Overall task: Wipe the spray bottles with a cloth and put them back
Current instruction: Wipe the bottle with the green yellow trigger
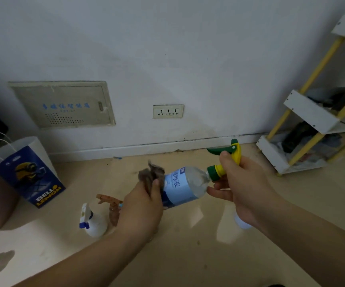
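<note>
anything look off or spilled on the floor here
No spill shows. Dark grime and a chipped spot mark the skirting board below the socket, and a small blue scrap lies loose on the floor nearby.

I see a pale beige floor point(188, 257) carrying a white spray bottle with a blue trigger point(94, 221), a brown spray bottle point(110, 205) just beside it, a blue-and-white paper bag point(28, 172) standing at left, and a white-and-yellow rack point(310, 125) at right.
</note>
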`<state>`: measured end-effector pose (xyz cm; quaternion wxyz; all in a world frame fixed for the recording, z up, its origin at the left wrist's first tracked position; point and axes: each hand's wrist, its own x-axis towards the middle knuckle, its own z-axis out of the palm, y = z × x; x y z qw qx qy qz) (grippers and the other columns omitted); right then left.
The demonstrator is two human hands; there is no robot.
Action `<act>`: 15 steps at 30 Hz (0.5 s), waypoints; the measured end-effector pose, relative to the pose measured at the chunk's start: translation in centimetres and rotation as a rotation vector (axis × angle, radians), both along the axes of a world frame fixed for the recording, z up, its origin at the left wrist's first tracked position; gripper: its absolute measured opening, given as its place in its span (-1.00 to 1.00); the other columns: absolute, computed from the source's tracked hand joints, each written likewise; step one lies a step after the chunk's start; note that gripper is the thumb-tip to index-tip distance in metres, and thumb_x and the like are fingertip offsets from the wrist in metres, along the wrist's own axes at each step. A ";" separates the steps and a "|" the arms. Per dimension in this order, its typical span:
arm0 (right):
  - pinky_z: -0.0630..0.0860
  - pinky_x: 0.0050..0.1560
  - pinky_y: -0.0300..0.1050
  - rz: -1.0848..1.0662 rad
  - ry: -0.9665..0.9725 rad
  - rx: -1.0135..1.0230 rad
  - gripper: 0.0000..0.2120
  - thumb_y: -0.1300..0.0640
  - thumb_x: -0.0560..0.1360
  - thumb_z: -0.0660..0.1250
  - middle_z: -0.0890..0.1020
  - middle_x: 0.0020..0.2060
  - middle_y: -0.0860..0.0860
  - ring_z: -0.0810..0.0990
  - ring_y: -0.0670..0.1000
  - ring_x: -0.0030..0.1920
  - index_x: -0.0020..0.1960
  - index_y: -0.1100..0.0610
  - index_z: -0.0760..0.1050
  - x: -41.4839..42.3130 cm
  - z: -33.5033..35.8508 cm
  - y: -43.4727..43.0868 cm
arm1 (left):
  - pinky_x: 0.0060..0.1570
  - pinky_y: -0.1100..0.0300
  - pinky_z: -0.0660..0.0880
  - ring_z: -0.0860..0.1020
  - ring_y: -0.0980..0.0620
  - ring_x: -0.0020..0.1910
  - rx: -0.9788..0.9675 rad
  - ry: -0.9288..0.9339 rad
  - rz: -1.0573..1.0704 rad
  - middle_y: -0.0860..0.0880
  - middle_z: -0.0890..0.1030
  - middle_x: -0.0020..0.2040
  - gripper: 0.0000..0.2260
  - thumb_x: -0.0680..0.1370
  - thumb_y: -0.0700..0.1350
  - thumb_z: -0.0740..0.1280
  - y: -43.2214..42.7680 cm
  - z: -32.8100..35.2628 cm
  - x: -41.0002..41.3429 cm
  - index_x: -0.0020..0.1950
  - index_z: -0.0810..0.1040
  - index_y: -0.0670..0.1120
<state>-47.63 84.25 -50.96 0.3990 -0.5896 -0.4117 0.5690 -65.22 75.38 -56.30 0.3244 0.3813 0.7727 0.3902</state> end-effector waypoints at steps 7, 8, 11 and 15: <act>0.71 -0.20 0.24 0.122 -0.094 0.185 -0.66 -0.04 0.63 0.32 0.50 -0.27 0.16 0.49 0.05 -0.40 -0.12 0.24 0.49 -1.4 0.9 -2.1 | 0.32 0.27 0.38 0.41 0.18 0.36 0.444 0.485 -0.540 0.18 0.44 0.40 -0.49 0.66 0.25 0.09 -0.6 0.1 -0.8 0.57 0.29 0.11; 0.71 -0.20 0.21 0.141 -0.098 0.221 -0.67 -0.05 0.63 0.32 0.50 -0.31 0.10 0.50 0.02 -0.41 -0.18 0.18 0.50 -1.6 1.1 -2.4 | 0.21 0.27 0.43 0.48 0.20 0.27 0.460 0.389 -0.541 0.22 0.50 0.30 -0.55 0.65 0.26 0.10 -0.4 0.1 -1.4 0.51 0.36 0.16; 0.72 -0.19 0.15 0.146 -0.084 0.285 -0.67 -0.04 0.62 0.33 0.49 -0.32 0.07 0.51 0.03 -0.35 -0.25 0.11 0.48 -1.4 1.8 -2.1 | -0.05 0.25 0.52 0.65 0.20 -0.03 0.301 -0.133 -0.286 0.17 0.69 0.05 -0.67 0.68 0.27 0.12 0.5 -0.1 -2.4 0.25 0.57 0.18; 0.71 -0.14 0.22 0.062 -0.013 0.189 -0.68 -0.04 0.64 0.32 0.52 -0.20 0.21 0.47 0.13 -0.29 -0.17 0.17 0.48 -0.7 1.8 -1.2 | 0.21 -0.15 0.60 0.70 -0.24 0.05 -0.091 -1.023 0.054 -0.24 0.73 0.09 -0.55 0.63 0.20 0.30 0.9 0.2 -1.9 0.21 0.70 -0.14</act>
